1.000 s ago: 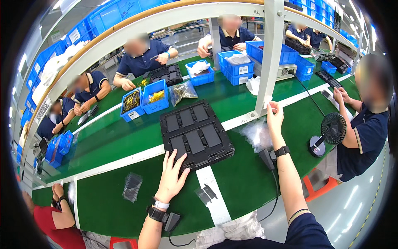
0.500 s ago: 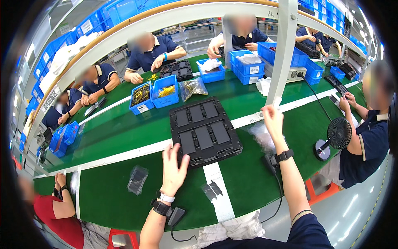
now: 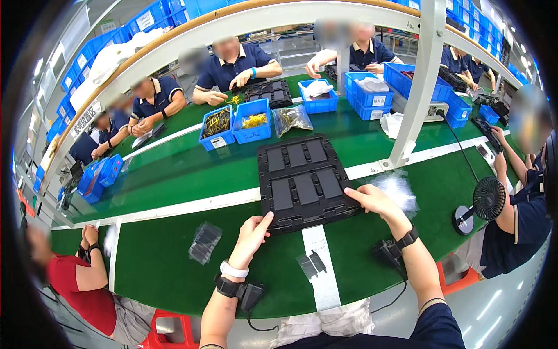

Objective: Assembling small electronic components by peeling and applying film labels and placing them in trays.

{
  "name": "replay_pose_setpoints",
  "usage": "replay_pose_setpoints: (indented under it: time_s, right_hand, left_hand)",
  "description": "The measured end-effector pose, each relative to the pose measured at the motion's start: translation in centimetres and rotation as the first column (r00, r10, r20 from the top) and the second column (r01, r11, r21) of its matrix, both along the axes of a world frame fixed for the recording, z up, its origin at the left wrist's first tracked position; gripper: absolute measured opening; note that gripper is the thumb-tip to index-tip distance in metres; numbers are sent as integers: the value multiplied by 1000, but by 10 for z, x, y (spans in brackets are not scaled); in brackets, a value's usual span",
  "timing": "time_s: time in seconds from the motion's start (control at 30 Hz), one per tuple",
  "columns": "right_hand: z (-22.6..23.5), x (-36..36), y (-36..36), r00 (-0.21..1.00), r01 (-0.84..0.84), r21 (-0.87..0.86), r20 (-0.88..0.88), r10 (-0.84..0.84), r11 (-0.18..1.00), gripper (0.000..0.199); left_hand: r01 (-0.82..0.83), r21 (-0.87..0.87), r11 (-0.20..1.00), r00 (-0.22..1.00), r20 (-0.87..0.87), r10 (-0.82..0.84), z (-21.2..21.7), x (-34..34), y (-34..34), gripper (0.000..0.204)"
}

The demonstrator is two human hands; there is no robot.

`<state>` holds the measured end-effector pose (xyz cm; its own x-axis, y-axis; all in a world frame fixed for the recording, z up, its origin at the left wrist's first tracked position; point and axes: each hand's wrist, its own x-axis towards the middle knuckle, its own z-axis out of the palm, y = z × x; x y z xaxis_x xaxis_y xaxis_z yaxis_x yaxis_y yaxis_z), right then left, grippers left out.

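A black plastic tray (image 3: 302,218) with several flat dark rectangular pieces (image 3: 307,152) in two rows lies on the green work surface in front of me. My left hand (image 3: 251,235) grips its near left corner, with the thumb at the edge and the fingers partly hidden beneath. At the near right corner my right hand (image 3: 376,203) holds the rim, thumb on top and the other fingers out of sight. Clear plastic film (image 3: 397,191) lies beside my right hand. Small clear sleeves (image 3: 205,242) rest left of my left hand, and dark strips (image 3: 312,264) lie nearer me.
Blue bins (image 3: 251,123) with yellow and dark parts stand beyond the tray, beside a bag of parts (image 3: 292,120). A white post (image 3: 419,87) rises at the right. A black fan (image 3: 488,199) stands near a co-worker. Other people sit around the bench.
Both hands have come onto the tray's near corners; they were apart, the right one raised over the film. The whole view has shifted slightly.
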<state>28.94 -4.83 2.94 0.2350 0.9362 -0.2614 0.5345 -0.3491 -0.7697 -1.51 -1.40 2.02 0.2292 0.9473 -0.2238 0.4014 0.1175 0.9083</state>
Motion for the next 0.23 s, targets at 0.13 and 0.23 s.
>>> replay_pose_setpoints:
  time_s: [0.13,0.23]
  right_hand:
    - [15,-3,-6,982,72,-12,-171,-74,997,66]
    - [12,1,-6,883,93,-17,-461,-90,996,73]
  left_hand:
    - [-21,-43,999,994,102,25,3,-5,-1,51]
    - [-49,-75,996,974,216,64,8,-5,-2,52]
